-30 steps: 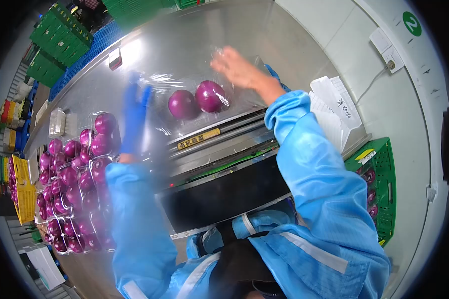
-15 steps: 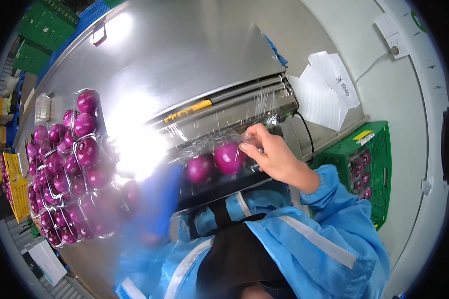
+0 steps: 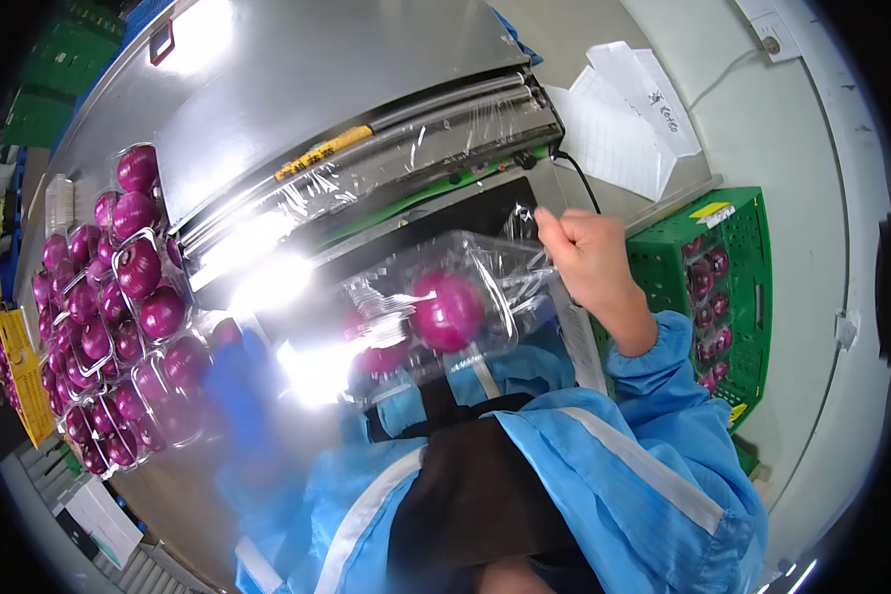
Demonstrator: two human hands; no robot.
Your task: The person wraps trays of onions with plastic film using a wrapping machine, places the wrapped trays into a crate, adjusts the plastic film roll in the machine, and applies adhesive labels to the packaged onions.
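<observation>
purple onions [image 3: 447, 311], two visible, in a clear tray [image 3: 508, 322] at frame centre, film [image 3: 528, 259] over them, glare on the left one. right hand [image 3: 596, 257], bare, right of centre: fingers closed on a bunched end of the film. left hand [image 3: 243, 391], blue-gloved, left of centre, heavily blurred; cannot tell whether open or gripping. more trayed onions [image 3: 137, 269] at left of frame; green crate [image 3: 752, 346] at right, purple onions inside.
</observation>
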